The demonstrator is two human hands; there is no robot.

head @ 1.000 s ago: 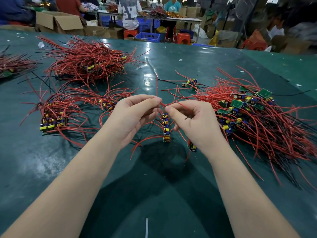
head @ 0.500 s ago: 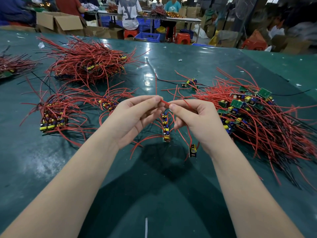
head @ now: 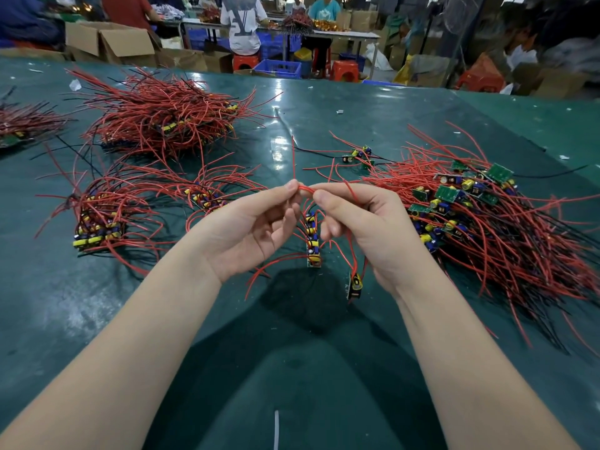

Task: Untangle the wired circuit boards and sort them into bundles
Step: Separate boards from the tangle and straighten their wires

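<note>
Red wire (head: 305, 189) arches between both hands at the centre of the head view. The left hand (head: 250, 228) pinches one end between thumb and forefinger; the right hand (head: 363, 228) pinches the other, fingers curled. Two circuit boards dangle below: a long board (head: 312, 241) between the palms and a small board (head: 355, 284) at 5 o'clock of it. On the green table (head: 97, 319), a loose tangle (head: 487, 222) lies at 3 o'clock, sorted bundles (head: 100, 222) at 9 o'clock, and a big heap (head: 162, 121) at 11 o'clock.
</note>
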